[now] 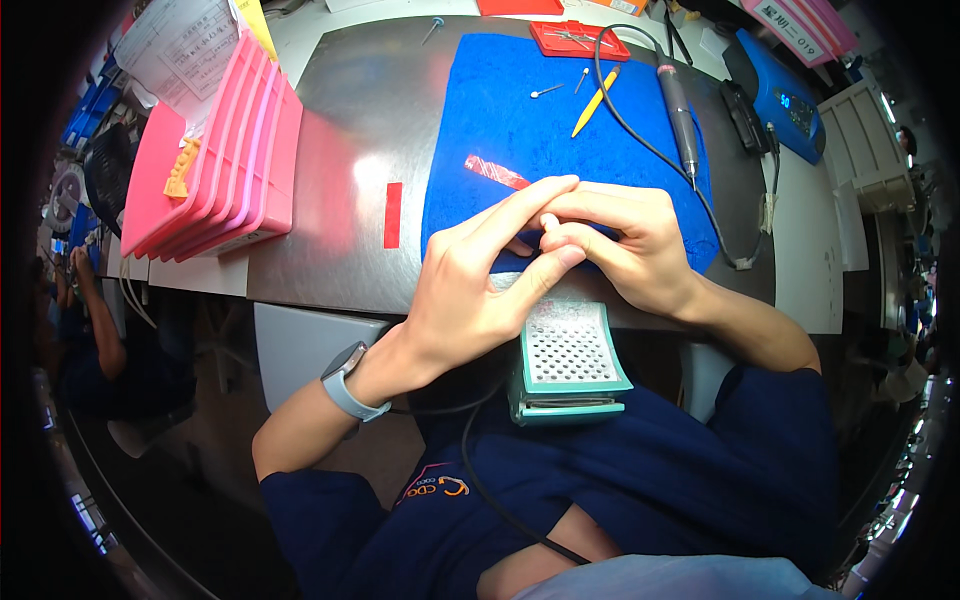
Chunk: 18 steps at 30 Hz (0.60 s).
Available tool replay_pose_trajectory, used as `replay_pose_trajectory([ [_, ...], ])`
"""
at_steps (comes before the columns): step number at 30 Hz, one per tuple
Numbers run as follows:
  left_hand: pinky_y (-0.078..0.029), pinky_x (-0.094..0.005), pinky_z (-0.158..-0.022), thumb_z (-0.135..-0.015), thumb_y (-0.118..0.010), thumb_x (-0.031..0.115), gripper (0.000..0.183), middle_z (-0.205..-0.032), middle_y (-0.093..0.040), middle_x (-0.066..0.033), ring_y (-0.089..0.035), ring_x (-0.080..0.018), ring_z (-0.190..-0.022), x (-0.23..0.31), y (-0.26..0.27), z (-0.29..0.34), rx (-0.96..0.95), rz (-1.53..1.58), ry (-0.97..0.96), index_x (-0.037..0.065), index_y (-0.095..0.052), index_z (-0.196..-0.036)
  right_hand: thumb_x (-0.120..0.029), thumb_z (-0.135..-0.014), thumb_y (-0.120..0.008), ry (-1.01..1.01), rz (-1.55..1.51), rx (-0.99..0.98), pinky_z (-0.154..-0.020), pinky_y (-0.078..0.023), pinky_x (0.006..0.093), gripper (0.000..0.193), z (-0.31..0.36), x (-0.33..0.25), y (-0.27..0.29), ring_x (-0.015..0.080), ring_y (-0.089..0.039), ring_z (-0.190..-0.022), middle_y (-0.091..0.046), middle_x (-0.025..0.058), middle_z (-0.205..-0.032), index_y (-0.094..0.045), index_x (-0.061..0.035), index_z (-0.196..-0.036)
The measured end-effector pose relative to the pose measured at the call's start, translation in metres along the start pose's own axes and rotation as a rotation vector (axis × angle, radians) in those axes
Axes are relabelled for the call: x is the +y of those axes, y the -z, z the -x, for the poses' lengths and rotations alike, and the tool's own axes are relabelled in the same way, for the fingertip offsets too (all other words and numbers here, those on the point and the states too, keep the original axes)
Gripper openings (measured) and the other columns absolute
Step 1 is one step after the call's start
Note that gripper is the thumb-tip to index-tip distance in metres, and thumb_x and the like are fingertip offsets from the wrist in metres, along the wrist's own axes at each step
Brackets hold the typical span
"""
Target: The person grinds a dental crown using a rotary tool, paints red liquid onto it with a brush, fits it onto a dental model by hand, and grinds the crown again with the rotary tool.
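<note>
My right hand (640,245) is closed, with thumb and index finger pinching a small whitish piece (549,222), too small to make out fully. Beside it, my left hand (475,270) has its index finger and thumb stretched out and apart. Their tips reach the fingers of my right hand; the other left fingers are partly hidden beneath. Both hands are above the near edge of a blue cloth (515,110). A red patterned strip (495,171) lies just beyond my left fingers. Below my hands is a green box with a perforated metal top (570,345).
A corded handpiece (678,115) lies right of a yellow pencil-like tool (596,103), near a blue control unit (775,97). Small pins lie near a red tray (578,40). Pink stacked trays (225,160) stand left, beside a red strip (393,215) on the metal tabletop.
</note>
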<state>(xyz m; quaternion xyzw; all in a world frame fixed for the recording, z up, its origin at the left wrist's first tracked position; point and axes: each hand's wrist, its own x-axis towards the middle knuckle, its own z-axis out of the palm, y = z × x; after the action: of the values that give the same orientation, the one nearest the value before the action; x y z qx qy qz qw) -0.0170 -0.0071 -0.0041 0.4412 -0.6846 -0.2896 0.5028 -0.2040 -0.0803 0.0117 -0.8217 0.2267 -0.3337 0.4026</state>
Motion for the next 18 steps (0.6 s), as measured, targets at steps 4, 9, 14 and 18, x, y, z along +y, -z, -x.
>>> replay_pose_trajectory([
  [4,-0.055,-0.027,-0.082,-0.09,-0.073,0.003,0.051,-0.09,-0.065,-0.0067,-0.068,-0.012,-0.084,-0.0016,-0.0018,0.0026,0.01,0.032,-0.015,0.0,-0.059,-0.14,-0.005,-0.091,-0.07,0.07,0.027,-0.004,-0.071,-0.056,0.0324,0.015,0.0001,0.0017,-0.0003,0.0246,-0.072,-0.08,-0.073,0.0145,-0.091,-0.071,0.0041,-0.103],
  [9,-0.055,-0.0274,-0.082,-0.09,-0.074,0.002,0.052,-0.091,-0.066,-0.0076,-0.068,-0.0128,-0.084,-0.0022,-0.0022,0.0029,-0.002,0.052,-0.019,0.0,-0.058,-0.14,-0.005,-0.091,-0.071,0.112,0.056,0.019,-0.069,-0.056,0.0333,0.013,0.0005,0.0021,-0.0012,0.0267,-0.072,-0.079,-0.072,0.0146,-0.089,-0.071,0.0038,-0.101],
  [14,-0.055,-0.0286,-0.081,-0.091,-0.073,0.003,0.05,-0.094,-0.068,-0.0097,-0.068,-0.0144,-0.085,-0.0034,-0.0016,0.0006,0.011,0.02,-0.065,-0.001,-0.06,-0.139,-0.004,-0.091,-0.07,0.138,0.084,0.03,-0.068,-0.056,0.034,0.012,-0.0001,0.0023,-0.0009,0.0281,-0.071,-0.077,-0.072,0.0144,-0.089,-0.071,0.0036,-0.1],
  [18,-0.055,-0.0287,-0.081,-0.091,-0.073,0.003,0.049,-0.094,-0.068,-0.0098,-0.068,-0.0142,-0.085,-0.0035,-0.0012,0.0006,0.011,0.023,-0.064,-0.001,-0.06,-0.138,-0.004,-0.091,-0.07,0.138,0.114,0.008,-0.069,-0.056,0.034,0.012,-0.0002,0.0027,0.0006,0.0283,-0.071,-0.078,-0.072,0.0147,-0.089,-0.07,0.0031,-0.101],
])
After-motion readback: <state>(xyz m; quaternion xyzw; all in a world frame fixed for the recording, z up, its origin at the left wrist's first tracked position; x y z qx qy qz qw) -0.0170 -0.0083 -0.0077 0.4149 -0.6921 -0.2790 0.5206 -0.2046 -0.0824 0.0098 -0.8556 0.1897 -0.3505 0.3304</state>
